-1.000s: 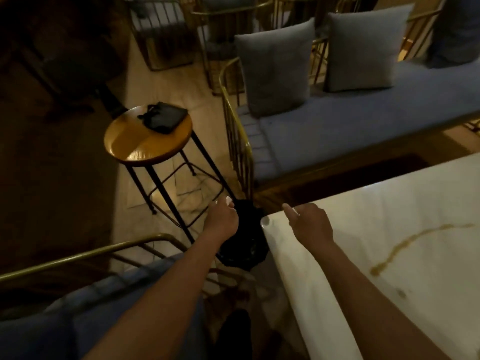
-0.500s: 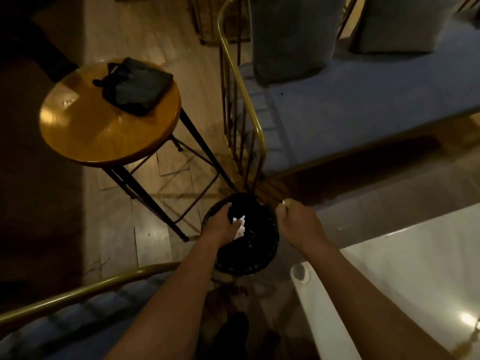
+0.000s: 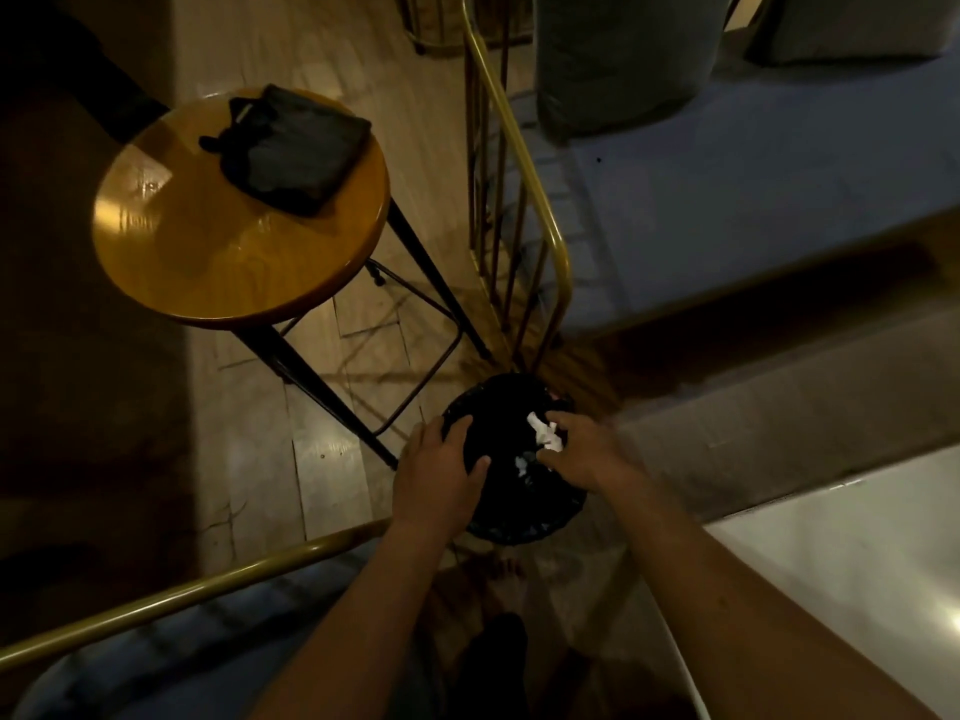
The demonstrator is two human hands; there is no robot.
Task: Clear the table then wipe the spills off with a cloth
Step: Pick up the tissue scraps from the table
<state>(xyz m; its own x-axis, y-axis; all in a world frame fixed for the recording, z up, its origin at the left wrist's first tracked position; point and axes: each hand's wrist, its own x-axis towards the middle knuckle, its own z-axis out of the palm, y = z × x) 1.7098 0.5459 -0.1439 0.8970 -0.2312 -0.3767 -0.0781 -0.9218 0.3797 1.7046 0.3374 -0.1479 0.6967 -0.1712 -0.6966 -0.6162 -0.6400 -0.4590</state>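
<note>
A black wire waste bin (image 3: pixel 519 532) stands on the floor by the corner of the white table (image 3: pixel 857 543). My left hand (image 3: pixel 441 472) rests on the bin's left rim with fingers spread and nothing in it. Over the bin's mouth, my right hand (image 3: pixel 584 452) pinches a crumpled white tissue (image 3: pixel 544 434) at its fingertips. A smaller white scrap (image 3: pixel 521 465) lies lower inside the dark bin. No spill or cloth is in view.
A round wooden stool (image 3: pixel 208 252) with a black pouch (image 3: pixel 293 148) stands left of the bin. A gold metal rail (image 3: pixel 519 142) borders a blue bench (image 3: pixel 753 200) with grey cushions (image 3: pixel 623 59). Another gold rail (image 3: pixel 208 584) crosses the lower left.
My view has dropped from the table to the bin. The left hand, which held white paper over the bin, has opened onto the rim. The right hand has moved over the bin's mouth.
</note>
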